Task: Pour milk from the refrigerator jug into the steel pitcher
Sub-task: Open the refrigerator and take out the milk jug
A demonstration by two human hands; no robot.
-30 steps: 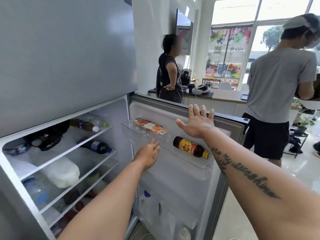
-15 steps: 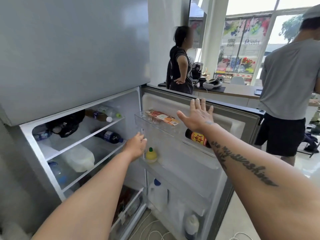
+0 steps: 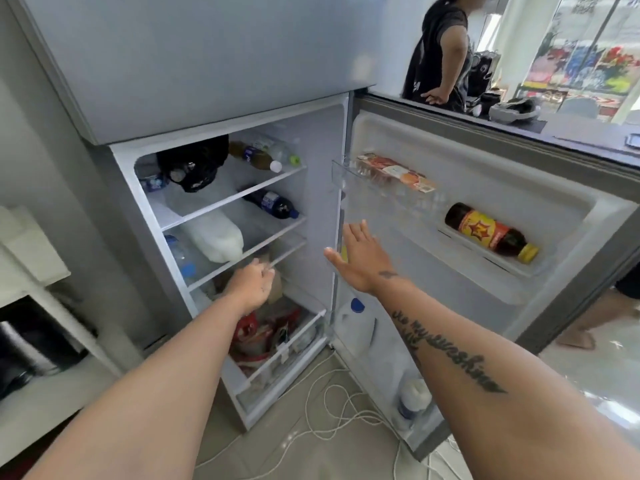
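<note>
The refrigerator (image 3: 221, 57) stands with its lower door (image 3: 485, 188) swung wide to the right. A white milk jug (image 3: 216, 237) lies on its side on the middle shelf. A second white jug with a blue cap (image 3: 356, 322) stands in the door's bottom bin. My left hand (image 3: 252, 284) hovers just below the front edge of the middle shelf, right of the lying jug, fingers loosely curled and holding nothing. My right hand (image 3: 362, 259) is spread flat in front of the hinge side, above the blue-capped jug. No steel pitcher is in view.
Soda bottles (image 3: 273, 202) lie on the shelves, and a dark bottle with a red label (image 3: 491, 233) rests in a door bin. The bottom drawer (image 3: 277, 344) holds packets. White cables (image 3: 332, 410) trail across the floor. A person (image 3: 440, 50) stands behind the door at a counter.
My view has tilted down toward the lower shelves. My right hand dropped from the upper door bin to the hinge side. My left hand sank toward the middle shelf's edge.
</note>
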